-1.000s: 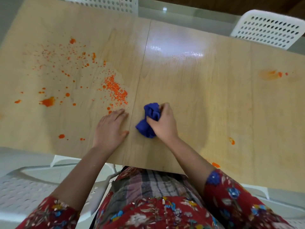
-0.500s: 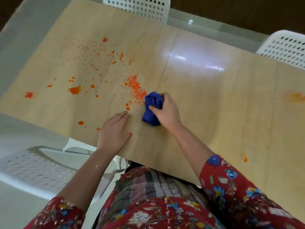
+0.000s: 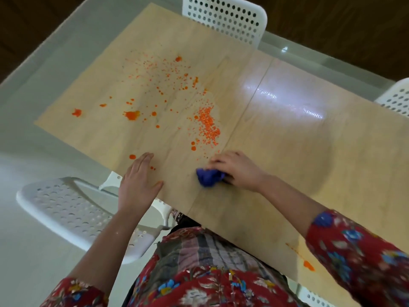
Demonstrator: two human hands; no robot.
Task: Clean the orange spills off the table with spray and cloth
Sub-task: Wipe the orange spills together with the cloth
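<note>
A crumpled blue cloth (image 3: 209, 177) lies on the light wooden table (image 3: 287, 151), and my right hand (image 3: 238, 169) grips it from the right, pressing it on the tabletop. Just beyond the cloth spreads a dense patch of small orange spills (image 3: 208, 125), with larger orange blots (image 3: 131, 115) and fine speckles further left. My left hand (image 3: 138, 182) rests flat on the table near its front edge, fingers straight. Another orange smear (image 3: 308, 264) marks the near right edge. No spray bottle is in view.
A white perforated chair (image 3: 73, 209) stands at my left, beside the table's front edge. Two more white chairs, one (image 3: 228, 18) at the far side and one (image 3: 396, 100) at the right, border the table. Pale floor surrounds it.
My view has swung left and tilted. My right hand drew the cloth back toward me from the edge of the dense orange patch. My left hand stays flat on the table.
</note>
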